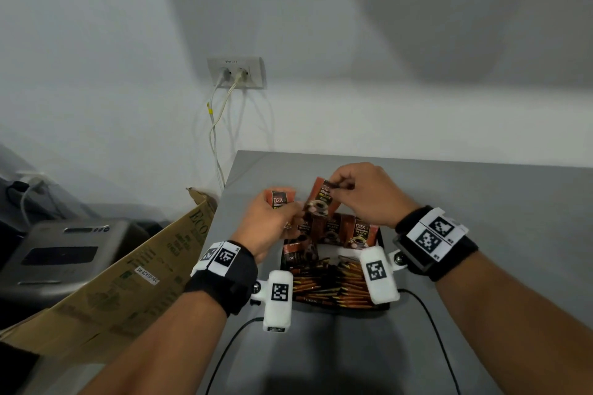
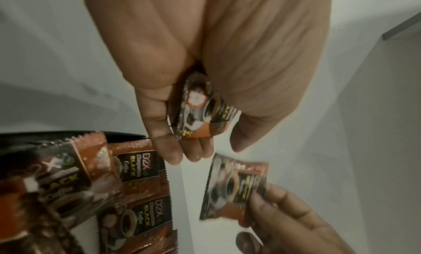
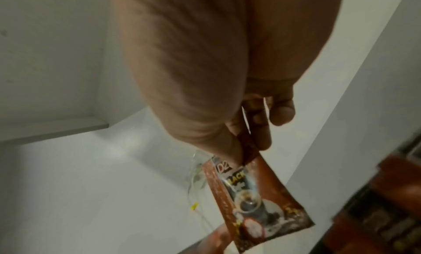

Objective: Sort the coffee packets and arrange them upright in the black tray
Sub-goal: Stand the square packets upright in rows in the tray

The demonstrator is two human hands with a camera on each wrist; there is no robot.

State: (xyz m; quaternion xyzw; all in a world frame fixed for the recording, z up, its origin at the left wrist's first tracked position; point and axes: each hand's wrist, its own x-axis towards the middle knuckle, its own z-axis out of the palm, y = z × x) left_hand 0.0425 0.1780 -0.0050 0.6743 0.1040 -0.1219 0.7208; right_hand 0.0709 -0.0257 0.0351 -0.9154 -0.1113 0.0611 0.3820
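Above the black tray (image 1: 383,245) on the desk (image 1: 481,202), each hand pinched one coffee packet. Left hand (image 1: 269,224) fingers clamped a packet (image 1: 281,197); right hand (image 1: 365,192) fingers clamped another packet (image 1: 321,199).

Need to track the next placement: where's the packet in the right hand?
In the head view, the packet hangs pinched by its top in the right hand, above the tray's far edge.

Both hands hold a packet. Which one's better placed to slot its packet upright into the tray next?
Probably right. The right hand pinches its coffee packet by the top edge, so it hangs upright just beyond the standing row in the black tray. The left hand grips its packet lower, wrapped round it.
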